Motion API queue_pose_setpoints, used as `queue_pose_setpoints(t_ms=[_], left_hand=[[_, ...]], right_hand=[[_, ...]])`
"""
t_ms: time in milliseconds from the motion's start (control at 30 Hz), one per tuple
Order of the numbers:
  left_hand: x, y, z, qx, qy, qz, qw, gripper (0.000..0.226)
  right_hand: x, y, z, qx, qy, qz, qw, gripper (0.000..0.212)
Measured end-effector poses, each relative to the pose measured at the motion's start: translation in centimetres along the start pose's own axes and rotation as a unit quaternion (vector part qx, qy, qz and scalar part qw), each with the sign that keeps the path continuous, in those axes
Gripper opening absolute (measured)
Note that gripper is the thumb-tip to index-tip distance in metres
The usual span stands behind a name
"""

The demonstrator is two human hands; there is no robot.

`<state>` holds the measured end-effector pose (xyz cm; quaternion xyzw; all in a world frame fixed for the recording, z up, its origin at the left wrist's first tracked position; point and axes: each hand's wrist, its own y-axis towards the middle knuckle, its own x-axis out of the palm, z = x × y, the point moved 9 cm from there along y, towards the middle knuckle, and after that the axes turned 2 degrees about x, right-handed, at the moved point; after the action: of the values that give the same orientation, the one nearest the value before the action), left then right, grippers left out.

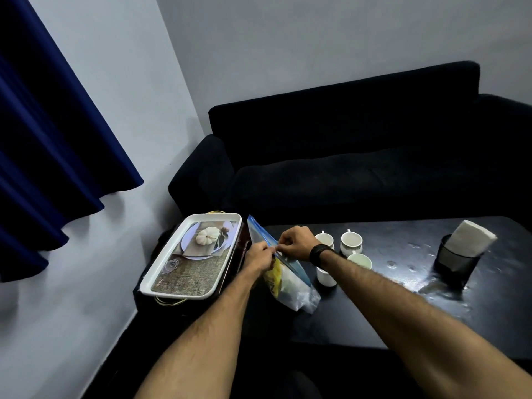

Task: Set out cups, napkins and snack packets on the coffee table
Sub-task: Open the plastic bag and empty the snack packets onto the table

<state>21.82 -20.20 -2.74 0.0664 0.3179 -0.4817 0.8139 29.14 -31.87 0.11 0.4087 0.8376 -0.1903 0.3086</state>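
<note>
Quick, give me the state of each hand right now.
Left hand: closed, pinching the top edge of the zip bag.
Right hand: closed, pinching the same top edge of the zip bag.

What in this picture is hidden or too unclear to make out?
- Head view: contents of the zip bag: only yellow and pale shapes show through the blurred plastic.
- Nearest cup: partly covered by the right hand's forearm.
- What the tray rests on: hidden under it.
- Inside the napkin holder: dark.
</note>
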Motion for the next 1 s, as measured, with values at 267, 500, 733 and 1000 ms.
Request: queue_pose_setpoints(t_ms=[267, 500, 733, 1000], left_hand=[[-1.7, -1.4, 0.1, 0.036, 0.073, 0.042, 0.996, 0.035], [-5.8, -1.6, -4.1, 0.021, 0.136, 0.057, 0.989, 0.036], [-5.0, -1.8, -1.6, 0.006, 0.199, 0.085, 0.976, 0.042], [-8.6, -1.7, -1.9, -0.058, 0.271, 0.163, 0.947, 0.037]], right_hand=[[-0.7, -0.5, -1.6, 0.016, -0.061, 0.107, 0.992, 0.014], [-3.0, -0.8, 3.2, 0.132, -0.01, 0.126, 0.983, 0.01], [0.9, 0.4, -1.0, 0.033, -0.065, 0.051, 0.996, 0.011], [-4.7, 0.2, -0.9, 0.087, -0.111, 0.177, 0.974, 0.026]])
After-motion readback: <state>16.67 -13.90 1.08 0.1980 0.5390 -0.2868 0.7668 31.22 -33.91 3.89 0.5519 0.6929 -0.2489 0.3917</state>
